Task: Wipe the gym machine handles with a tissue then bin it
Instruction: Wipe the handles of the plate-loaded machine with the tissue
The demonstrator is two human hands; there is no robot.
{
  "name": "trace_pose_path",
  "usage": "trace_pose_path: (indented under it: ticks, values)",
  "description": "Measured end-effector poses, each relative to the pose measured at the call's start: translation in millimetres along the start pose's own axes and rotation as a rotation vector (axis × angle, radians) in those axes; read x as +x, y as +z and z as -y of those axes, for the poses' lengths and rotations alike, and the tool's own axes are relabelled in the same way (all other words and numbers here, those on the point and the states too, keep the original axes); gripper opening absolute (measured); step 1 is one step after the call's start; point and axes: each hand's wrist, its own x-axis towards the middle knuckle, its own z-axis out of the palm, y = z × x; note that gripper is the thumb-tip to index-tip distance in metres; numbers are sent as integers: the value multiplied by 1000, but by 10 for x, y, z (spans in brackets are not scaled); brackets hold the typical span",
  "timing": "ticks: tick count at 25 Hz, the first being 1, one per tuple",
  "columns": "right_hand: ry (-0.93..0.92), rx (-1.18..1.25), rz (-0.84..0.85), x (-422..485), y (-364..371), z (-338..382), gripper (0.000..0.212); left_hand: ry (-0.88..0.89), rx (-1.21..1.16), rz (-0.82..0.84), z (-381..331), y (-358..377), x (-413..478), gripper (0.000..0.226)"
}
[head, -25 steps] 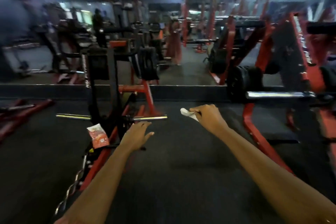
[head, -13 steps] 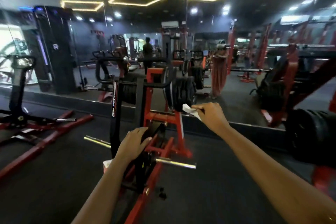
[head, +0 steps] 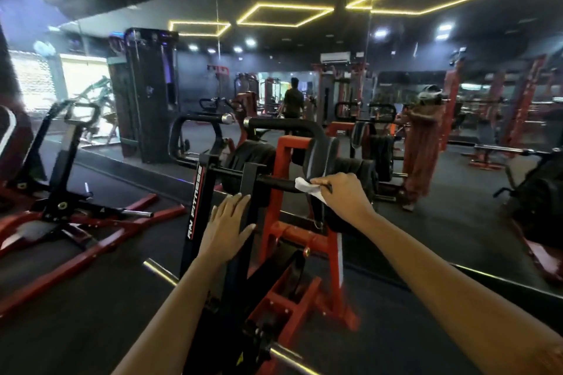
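Observation:
A red and black gym machine [head: 292,240] stands right in front of me, with a black horizontal handle bar [head: 274,183] at chest height. My right hand [head: 341,195] pinches a crumpled white tissue [head: 306,187] and holds it against the right part of that bar. My left hand [head: 230,225] lies with straight fingers against the machine's black upright plate, just below the bar. Upper curved black handles [head: 283,125] rise behind the bar. No bin is in view.
A wall mirror [head: 426,131] stands just behind the machine and shows racks and a person [head: 292,100]. Another black and red machine [head: 61,201] sits on the dark floor to my left. Chrome pegs [head: 161,272] stick out low beside the frame.
The view has risen and come closer to the machine. My right hand has brought the tissue onto the handle bar. My left hand has moved up onto the black upright.

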Motion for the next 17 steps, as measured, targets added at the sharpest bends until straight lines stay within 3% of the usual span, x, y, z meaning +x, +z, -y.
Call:
trace_pose_path:
  ticks: [7, 12, 17]
  values:
    - [-157, -2, 69, 1286, 644, -359, 34, -81, 54, 27, 231, 516, 1309, 88]
    - [-194, -124, 139, 1634, 1112, -314, 35, -215, -118, 105, 520, 889, 1744, 112]
    - [-198, -119, 169, 1680, 1445, -354, 44, -81, -247, -2, 822, 1200, 1788, 99]
